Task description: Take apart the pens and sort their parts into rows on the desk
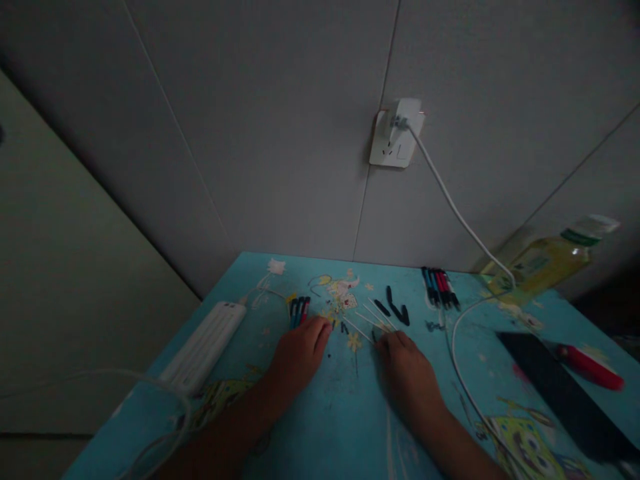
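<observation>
Right hand (407, 369) rests nearly closed at thin white rods (371, 322) fanned on the desk (340, 420), presumably keeping each separate; left hand (301, 345) curls beside small dark pieces (345, 327); I cannot tell what either grips.

Left forearm: the left forearm (240, 421) is reaching in from the lower left, slanting forward and toward the right, its near end sinking into shadow.
Left wrist: the left wrist (277, 381) is running nearly in line with the forearm.
Left hand: the left hand (301, 343) is showing its back, with the fingers curling inward and the thumb side facing the other hand; the grip is staying unclear.
Right forearm: the right forearm (463, 441) is coming from the lower right, angling forward and leftward.
Right hand: the right hand (406, 367) is turning its back upward, its fingers bending and bunching toward the left, tips partly hidden.
Spacing: both hands are lying apart, the left reaching slightly farther forward.
</observation>
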### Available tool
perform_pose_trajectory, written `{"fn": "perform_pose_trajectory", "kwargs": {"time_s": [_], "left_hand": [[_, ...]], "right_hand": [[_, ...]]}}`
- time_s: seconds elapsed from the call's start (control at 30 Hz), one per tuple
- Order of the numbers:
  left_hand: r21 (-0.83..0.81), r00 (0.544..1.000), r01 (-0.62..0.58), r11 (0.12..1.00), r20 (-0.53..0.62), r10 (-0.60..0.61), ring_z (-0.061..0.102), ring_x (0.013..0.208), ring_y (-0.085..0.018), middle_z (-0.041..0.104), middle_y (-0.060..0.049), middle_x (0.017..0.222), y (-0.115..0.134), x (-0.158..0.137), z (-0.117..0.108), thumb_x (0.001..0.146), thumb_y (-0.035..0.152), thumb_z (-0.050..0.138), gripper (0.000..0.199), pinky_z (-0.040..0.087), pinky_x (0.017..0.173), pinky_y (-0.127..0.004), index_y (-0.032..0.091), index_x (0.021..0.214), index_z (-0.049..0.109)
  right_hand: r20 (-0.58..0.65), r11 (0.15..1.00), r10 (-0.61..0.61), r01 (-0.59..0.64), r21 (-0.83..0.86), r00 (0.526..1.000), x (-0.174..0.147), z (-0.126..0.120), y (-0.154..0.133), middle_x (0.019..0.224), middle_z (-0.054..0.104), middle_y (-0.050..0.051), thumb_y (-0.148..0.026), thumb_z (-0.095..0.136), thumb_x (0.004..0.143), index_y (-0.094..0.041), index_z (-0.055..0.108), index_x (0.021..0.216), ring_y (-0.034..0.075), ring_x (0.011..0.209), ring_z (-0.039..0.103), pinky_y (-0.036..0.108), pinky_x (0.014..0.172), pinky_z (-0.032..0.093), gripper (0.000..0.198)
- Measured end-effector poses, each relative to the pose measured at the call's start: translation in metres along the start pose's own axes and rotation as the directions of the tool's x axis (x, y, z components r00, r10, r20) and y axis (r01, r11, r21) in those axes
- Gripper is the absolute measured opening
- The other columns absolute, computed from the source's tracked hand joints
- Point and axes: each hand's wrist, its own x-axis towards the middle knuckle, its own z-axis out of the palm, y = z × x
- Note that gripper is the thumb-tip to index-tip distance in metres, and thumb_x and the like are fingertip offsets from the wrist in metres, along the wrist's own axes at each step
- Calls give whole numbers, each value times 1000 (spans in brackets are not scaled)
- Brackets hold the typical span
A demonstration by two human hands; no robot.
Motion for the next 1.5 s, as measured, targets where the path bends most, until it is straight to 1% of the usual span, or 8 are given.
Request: {"fn": "perform_pose_trajectory", "kwargs": {"time_s": [0.17, 0.4, 0.5, 0.63, 1.0, 1.2, 1.33, 1.5], "left_hand": [[-1, 1000, 17, 1000, 21, -17, 67, 92, -19, 69, -5, 106, -2, -1, 2, 102, 29, 38, 22, 48, 82, -29, 21, 108, 57], [-4, 998, 6, 1000, 62, -5, 68, 90, -19, 70, -6, 99, -1, 0, 2, 102, 30, 37, 25, 50, 81, -29, 21, 100, 61], [-11, 998, 29, 1000, 57, -29, 68, 96, -21, 71, -6, 108, -2, 1, 4, 101, 30, 41, 22, 51, 83, -31, 22, 108, 60], [19, 996, 59, 998, 66, -61, 69, 97, -23, 70, -7, 113, -3, 1, 6, 100, 32, 44, 26, 52, 80, -32, 23, 122, 56], [190, 972, -165, 968, 198, 127, 66, 77, -17, 67, -3, 89, -5, -1, 10, 101, 30, 45, 23, 47, 67, -25, 23, 96, 66], [273, 972, -175, 946, 200, 122, 65, 72, -18, 66, -3, 83, 0, -4, 7, 101, 36, 44, 29, 45, 63, -27, 21, 88, 66], [286, 968, -194, 938, 213, 135, 65, 71, -20, 67, -3, 83, 3, -7, 8, 99, 37, 49, 24, 43, 63, -29, 22, 91, 66], [287, 954, -236, 928, 248, 166, 66, 68, -22, 69, -3, 82, 10, -14, 16, 96, 40, 54, 18, 43, 66, -32, 25, 99, 63]], "right_hand": [[-17, 999, -40, 39, -25, 999, 1, -1, 4, 88, 65, 8, -22, 53, 96, -21, 61, 87, 23, 81, 62, 33, 73, 44, 12], [-36, 994, -62, 58, -92, 997, 1, 7, 9, 87, 63, 8, -19, 50, 96, -21, 59, 84, 23, 78, 61, 34, 71, 42, 16], [-30, 997, -63, 62, -36, 998, 2, 5, 8, 87, 63, 7, -16, 48, 97, -20, 58, 88, 22, 79, 60, 33, 72, 43, 14], [-18, 983, -169, 170, 74, 985, 2, -5, 1, 87, 64, 6, -13, 50, 96, -20, 59, 92, 22, 80, 59, 35, 76, 43, 11], [-96, 939, -297, 309, 151, 950, 8, -14, 4, 96, 67, 7, -13, 51, 95, -22, 67, 102, 24, 92, 59, 38, 87, 47, 19], [-102, 951, -279, 290, 110, 955, 10, -14, 8, 97, 66, 7, -14, 53, 95, -22, 68, 103, 24, 93, 58, 39, 86, 48, 19], [-102, 934, -316, 328, 142, 943, 10, -11, 4, 97, 65, 7, -17, 54, 96, -22, 68, 103, 24, 94, 57, 40, 87, 47, 17], [-68, 857, -462, 465, 222, 884, 2, -10, -10, 92, 66, 5, -22, 54, 97, -23, 69, 102, 22, 89, 58, 37, 83, 48, 16]]}}
